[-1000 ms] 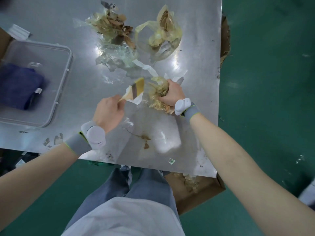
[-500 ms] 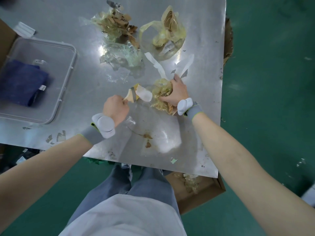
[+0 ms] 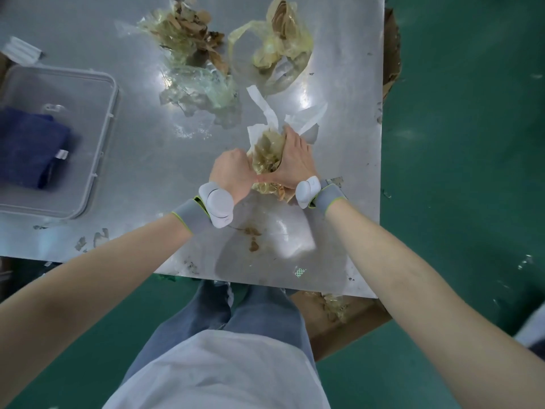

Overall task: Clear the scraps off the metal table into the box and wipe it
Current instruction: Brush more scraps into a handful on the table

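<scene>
Left hand (image 3: 233, 172) and right hand (image 3: 295, 163) clutch scrap wad (image 3: 267, 156) on metal table (image 3: 132, 149).

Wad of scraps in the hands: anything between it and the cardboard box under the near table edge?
Nothing visible. The wad, held between left hand and right hand, has only stained bare table before the box.

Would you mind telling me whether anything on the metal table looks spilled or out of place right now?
Yes: a brown smear stains the metal table near its front edge, just behind the hands, and small flakes are stuck near the left front edge. Both look like leftover residue to wipe.
</scene>
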{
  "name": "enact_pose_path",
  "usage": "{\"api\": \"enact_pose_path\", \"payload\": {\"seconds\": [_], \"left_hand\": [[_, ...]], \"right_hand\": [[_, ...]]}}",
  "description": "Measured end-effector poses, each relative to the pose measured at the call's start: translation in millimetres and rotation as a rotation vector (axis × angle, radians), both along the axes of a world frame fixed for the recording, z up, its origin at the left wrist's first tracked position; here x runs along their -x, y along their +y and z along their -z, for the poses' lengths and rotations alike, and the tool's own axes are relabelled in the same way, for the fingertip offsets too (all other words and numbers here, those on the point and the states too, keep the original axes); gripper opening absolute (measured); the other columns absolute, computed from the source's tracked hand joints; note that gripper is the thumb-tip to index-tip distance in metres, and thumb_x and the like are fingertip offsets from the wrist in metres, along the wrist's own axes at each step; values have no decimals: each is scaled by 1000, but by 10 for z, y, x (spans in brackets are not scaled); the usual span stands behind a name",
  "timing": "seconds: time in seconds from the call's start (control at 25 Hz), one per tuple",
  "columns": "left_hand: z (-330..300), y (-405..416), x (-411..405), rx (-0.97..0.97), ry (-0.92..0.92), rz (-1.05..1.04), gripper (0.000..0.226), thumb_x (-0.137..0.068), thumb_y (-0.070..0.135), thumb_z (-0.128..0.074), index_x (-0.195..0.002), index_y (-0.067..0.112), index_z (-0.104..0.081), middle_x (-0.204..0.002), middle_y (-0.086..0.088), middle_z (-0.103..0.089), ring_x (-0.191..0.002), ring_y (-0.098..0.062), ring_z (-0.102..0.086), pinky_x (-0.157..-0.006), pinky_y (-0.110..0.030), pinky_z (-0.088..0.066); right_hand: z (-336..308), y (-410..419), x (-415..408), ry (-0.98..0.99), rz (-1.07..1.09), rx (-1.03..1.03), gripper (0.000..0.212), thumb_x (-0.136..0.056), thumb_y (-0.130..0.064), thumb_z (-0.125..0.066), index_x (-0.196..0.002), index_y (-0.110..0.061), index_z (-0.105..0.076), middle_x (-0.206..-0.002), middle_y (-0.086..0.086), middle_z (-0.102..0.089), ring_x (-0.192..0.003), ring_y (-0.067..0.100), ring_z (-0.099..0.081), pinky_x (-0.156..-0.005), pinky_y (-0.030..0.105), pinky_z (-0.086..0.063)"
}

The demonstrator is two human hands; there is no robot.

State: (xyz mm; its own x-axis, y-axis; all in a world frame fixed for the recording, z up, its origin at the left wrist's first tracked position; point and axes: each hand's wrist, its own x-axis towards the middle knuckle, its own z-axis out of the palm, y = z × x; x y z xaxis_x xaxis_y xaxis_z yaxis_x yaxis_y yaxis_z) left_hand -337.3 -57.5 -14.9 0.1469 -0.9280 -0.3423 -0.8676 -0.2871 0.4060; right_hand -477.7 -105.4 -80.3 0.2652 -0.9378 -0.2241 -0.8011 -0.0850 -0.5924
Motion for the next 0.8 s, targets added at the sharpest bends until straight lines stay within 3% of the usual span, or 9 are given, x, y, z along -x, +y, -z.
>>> {"api": "enact_pose_path", "payload": {"seconds": [0.08, 0.16, 0.2, 0.28, 0.36, 0.44, 0.56, 0.72, 0.8], "left_hand": [[-38, -10, 7, 6, -64, 105, 38, -89, 14, -49, -56, 8, -32, -59, -10, -42, -66, -34, -45, -58, -35, -34], [-80, -30, 37, 18, -165, 243, 21, -88, 12, -48, -69, 3, -48, -69, -13, -51, -74, -39, -56, -59, -36, -38], [-112, -32, 56, 19, -228, 310, 13, -88, 9, -47, -82, 1, -55, -78, -16, -57, -81, -40, -60, -61, -37, -41], [-107, -37, 91, 8, -329, 410, 20, -87, 3, -46, -103, -1, -58, -96, -20, -65, -93, -40, -63, -67, -39, -46], [-92, -44, 67, -14, -320, 423, 20, -86, 2, -45, -101, -1, -58, -97, -21, -65, -91, -40, -63, -70, -40, -48], [-69, -108, -12, -35, -194, 284, 15, -89, 5, -43, -80, 1, -54, -78, -18, -58, -76, -38, -57, -61, -37, -43], [-19, -243, -175, -86, 15, 61, 30, -90, 7, -41, -60, 5, -43, -59, -11, -40, -61, -28, -40, -48, -30, -30], [54, -263, -376, -153, 295, -178, 23, -91, 13, -45, -81, 6, -65, -54, -9, -39, -27, -14, -37, -37, -19, -34], [47, -254, -530, -119, 358, -331, 23, -88, 16, -49, -84, 3, -68, -58, -9, -42, -24, -10, -34, -40, -20, -36]], "right_hand": [[34, 4, -18, 5, -1, 36, 146, -41, -75, -70, -150, -17, 7, -129, 10, -47, -120, 29, -45, -101, 40, -35], [41, -10, -16, 14, -45, 65, 137, -45, -72, -69, -150, -31, 9, -121, 9, -49, -116, 26, -47, -95, 38, -35], [50, -24, -10, -11, -57, 53, 131, -46, -69, -70, -149, -37, 5, -119, 9, -48, -116, 25, -46, -94, 37, -34], [75, -54, 23, -53, -69, 40, 116, -51, -62, -74, -146, -42, -12, -120, 9, -45, -119, 25, -45, -97, 39, -36], [122, -71, 32, -71, -64, 56, 94, -57, -57, -75, -137, -36, -30, -120, 7, -47, -118, 27, -47, -98, 42, -38], [150, -53, 24, -81, -50, 73, 81, -63, -56, -73, -129, -29, -36, -120, 5, -51, -115, 25, -49, -96, 41, -38], [158, -33, 9, -105, -59, 101, 71, -67, -58, -69, -122, -24, -40, -115, 1, -54, -110, 22, -51, -89, 38, -37], [138, -67, 14, -65, -97, 118, 47, -74, -49, -69, -105, -19, -51, -98, -4, -50, -97, 23, -54, -79, 33, -30], [138, -43, -20, -69, -86, 133, 39, -74, -43, -70, -95, -16, -51, -91, -4, -46, -91, 25, -53, -76, 32, -27]]}}
